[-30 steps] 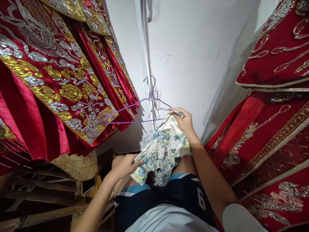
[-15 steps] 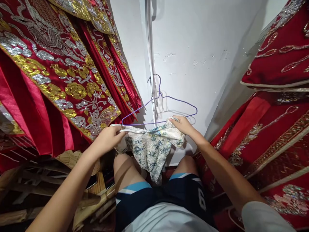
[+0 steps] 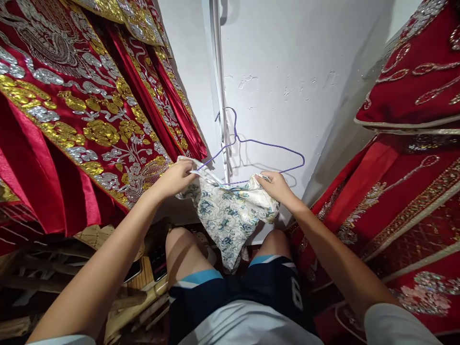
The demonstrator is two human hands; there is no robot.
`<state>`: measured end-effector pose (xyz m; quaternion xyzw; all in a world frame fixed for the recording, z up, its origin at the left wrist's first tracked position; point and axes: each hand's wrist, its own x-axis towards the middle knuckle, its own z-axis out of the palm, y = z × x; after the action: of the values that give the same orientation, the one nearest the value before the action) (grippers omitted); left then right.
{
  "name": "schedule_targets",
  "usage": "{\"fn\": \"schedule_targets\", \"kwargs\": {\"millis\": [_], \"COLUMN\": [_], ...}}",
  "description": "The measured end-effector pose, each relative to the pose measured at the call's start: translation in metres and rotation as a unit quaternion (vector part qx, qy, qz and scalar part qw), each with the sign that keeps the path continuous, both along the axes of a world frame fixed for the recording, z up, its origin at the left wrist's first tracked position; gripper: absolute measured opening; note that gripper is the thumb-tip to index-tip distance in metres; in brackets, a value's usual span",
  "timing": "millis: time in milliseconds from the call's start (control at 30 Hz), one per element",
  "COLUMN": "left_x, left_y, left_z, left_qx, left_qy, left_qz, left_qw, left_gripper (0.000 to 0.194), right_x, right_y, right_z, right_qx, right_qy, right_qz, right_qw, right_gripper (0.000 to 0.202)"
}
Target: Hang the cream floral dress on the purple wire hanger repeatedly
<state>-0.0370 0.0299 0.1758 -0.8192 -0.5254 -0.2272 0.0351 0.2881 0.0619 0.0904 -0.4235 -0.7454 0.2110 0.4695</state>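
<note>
A white garment with a blue-green floral print (image 3: 228, 215) hangs between my hands, its lower part tapering down between my knees. My left hand (image 3: 181, 177) pinches its upper left edge, and my right hand (image 3: 275, 186) grips the upper right edge. Behind the fabric is a purple wire hanger (image 3: 266, 142), its hook at the white rail. The hanger's left end is covered by the garment near my left hand; its right end stays outside the fabric.
Red garments with gold and silver embroidery (image 3: 104, 132) hang at the left, beaded red ones (image 3: 388, 187) at the right. A white vertical rail (image 3: 218, 72) runs along the white wall (image 3: 280, 52). Bamboo pieces (image 3: 147, 306) lie low at the left.
My left hand has moved up and right, bringing the garment's left edge over the hanger's left end. The hanger has tilted and shifted slightly right. The garment is spread flatter.
</note>
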Motion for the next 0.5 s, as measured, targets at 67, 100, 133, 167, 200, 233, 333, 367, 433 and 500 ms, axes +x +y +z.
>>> {"fn": "schedule_targets", "kwargs": {"millis": [67,100,133,167,200,233,333,367,433,500], "left_x": [0.014,0.021,0.026,0.030,0.032,0.032,0.030,0.029,0.028,0.029], "left_y": [-0.003,-0.005,-0.005,-0.006,-0.005,-0.004,0.001,0.002,0.004,0.004], "left_z": [0.007,0.007,0.006,0.003,-0.002,-0.007,-0.018,-0.020,-0.020,-0.017], "left_qx": [0.027,0.040,0.058,0.084,0.114,0.141,0.173,0.170,0.165,0.162], "left_qy": [-0.041,-0.062,-0.077,-0.086,-0.090,-0.091,-0.110,-0.114,-0.107,-0.084], "left_qz": [-0.051,-0.060,-0.058,-0.048,-0.033,-0.018,-0.010,-0.013,-0.015,-0.011], "left_qw": [0.997,0.996,0.994,0.992,0.989,0.986,0.979,0.979,0.980,0.983], "left_gripper": [0.023,0.023,0.023,0.023,0.024,0.023,0.018,0.024,0.033,0.031], "right_x": [-0.002,-0.003,-0.003,-0.002,0.000,0.004,0.023,0.030,0.044,0.054], "right_y": [-0.004,-0.007,-0.011,-0.015,-0.020,-0.024,-0.032,-0.032,-0.027,-0.018], "right_z": [0.001,0.002,0.003,0.003,0.004,0.003,0.001,0.000,0.001,0.008], "right_qx": [-0.013,-0.020,-0.023,-0.022,-0.013,0.002,0.054,0.066,0.071,0.063], "right_qy": [-0.013,-0.016,-0.015,-0.008,0.003,0.017,0.066,0.080,0.092,0.078], "right_qz": [0.029,0.048,0.067,0.082,0.091,0.092,0.057,0.031,-0.039,-0.115], "right_qw": [0.999,0.999,0.997,0.996,0.996,0.996,0.995,0.994,0.992,0.988], "right_gripper": [0.043,0.041,0.038,0.033,0.027,0.024,0.068,0.081,0.093,0.087]}}
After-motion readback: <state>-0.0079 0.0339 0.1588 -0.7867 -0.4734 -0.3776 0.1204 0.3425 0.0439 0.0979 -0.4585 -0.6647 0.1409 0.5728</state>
